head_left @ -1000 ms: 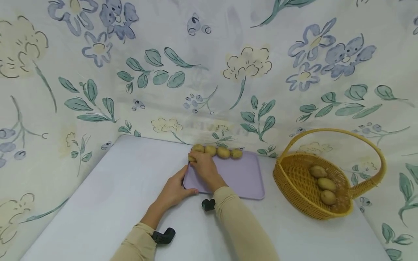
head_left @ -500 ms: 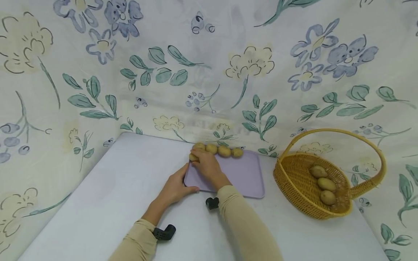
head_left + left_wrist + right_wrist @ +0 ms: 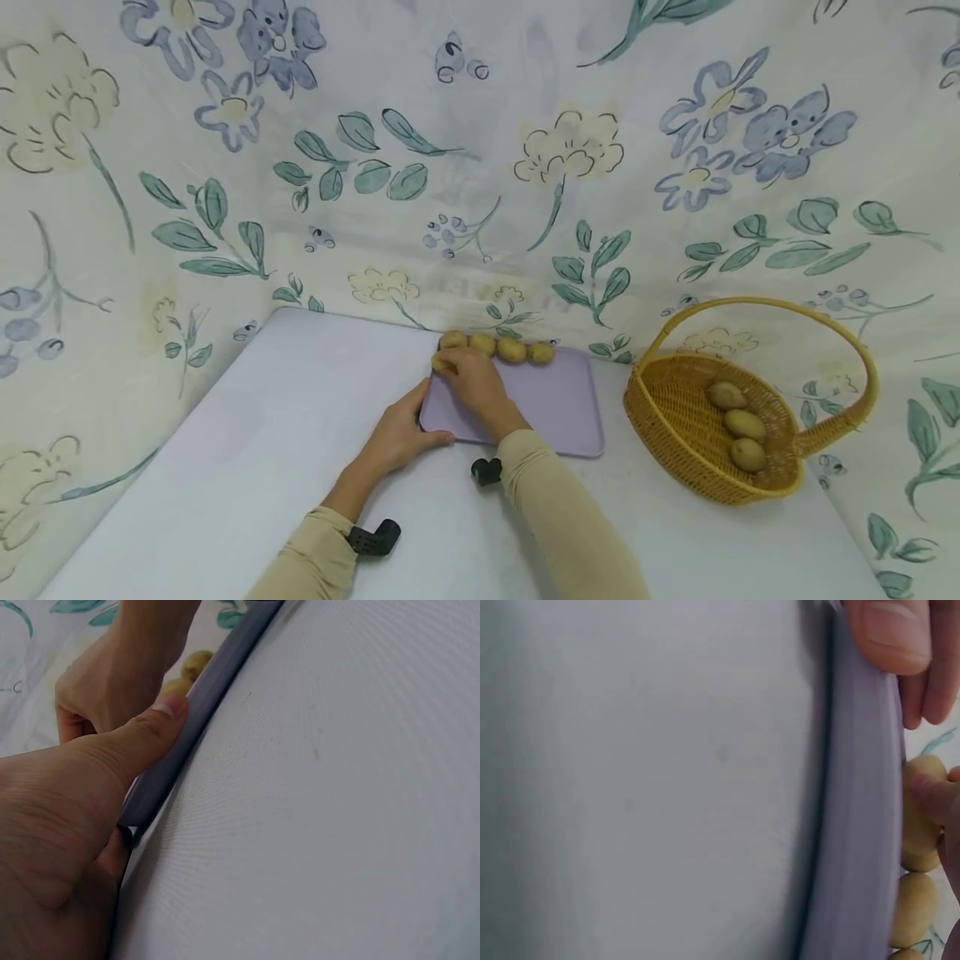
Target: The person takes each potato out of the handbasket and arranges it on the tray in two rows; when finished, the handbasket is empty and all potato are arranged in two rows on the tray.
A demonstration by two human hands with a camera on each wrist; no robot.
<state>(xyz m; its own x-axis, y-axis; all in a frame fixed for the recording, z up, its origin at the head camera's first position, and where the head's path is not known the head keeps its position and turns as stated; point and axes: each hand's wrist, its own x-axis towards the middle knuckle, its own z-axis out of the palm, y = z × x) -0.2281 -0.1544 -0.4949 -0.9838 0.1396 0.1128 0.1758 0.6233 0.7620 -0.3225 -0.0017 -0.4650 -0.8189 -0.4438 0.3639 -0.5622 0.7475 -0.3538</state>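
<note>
A light purple tray (image 3: pixel 558 408) lies on the white table. My left hand (image 3: pixel 396 429) holds its near left corner, the thumb (image 3: pixel 154 731) along the front rim and the fingers at the left side. Over the tray's left part, my right hand (image 3: pixel 478 382) pinches a potato (image 3: pixel 922 814) between thumb and fingers. That potato is at the left edge, just in front of a row of several potatoes (image 3: pixel 512 350) along the tray's far edge. The right fingers hide part of the held potato in the head view.
To the right of the tray stands a wicker basket (image 3: pixel 667 446) with a tall arched handle (image 3: pixel 757 300). Three potatoes (image 3: pixel 744 425) lie inside it. A floral cloth (image 3: pixel 465 167) hangs behind the white table (image 3: pixel 300 400).
Very little differs: the head view shifts slightly. My right hand stays at the potato by the tray's left edge, its wrist slightly farther right than a second ago. The left hand keeps its place.
</note>
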